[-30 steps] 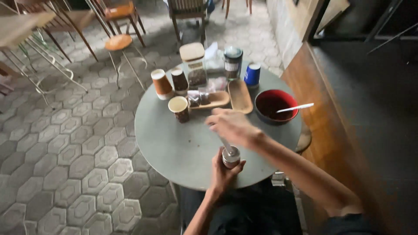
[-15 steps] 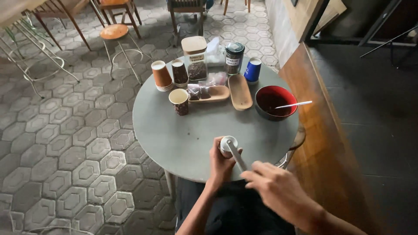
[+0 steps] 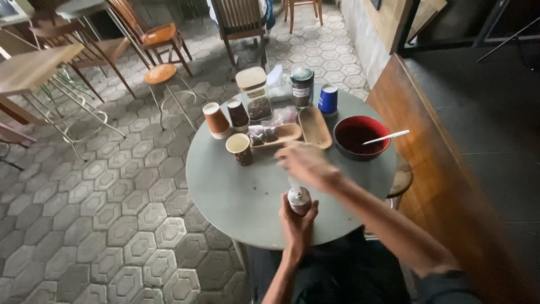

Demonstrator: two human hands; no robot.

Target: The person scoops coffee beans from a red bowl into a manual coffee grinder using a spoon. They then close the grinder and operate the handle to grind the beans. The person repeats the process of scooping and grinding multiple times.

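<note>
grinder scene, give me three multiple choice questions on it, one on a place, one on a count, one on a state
1. Where does the red bowl stand on the round table?
A. right side
B. left edge
C. centre

2. How many paper cups stand to the left of the wooden trays?
A. one
B. three
C. five

3. What is the left hand doing?
A. resting flat
B. gripping the small metal grinder
C. holding a spoon

Answers: 1 A, the bowl sits by the right rim. 2 B, three brown cups are grouped there. 3 B, its fingers wrap the grinder while the right hand blurs above it.
</note>
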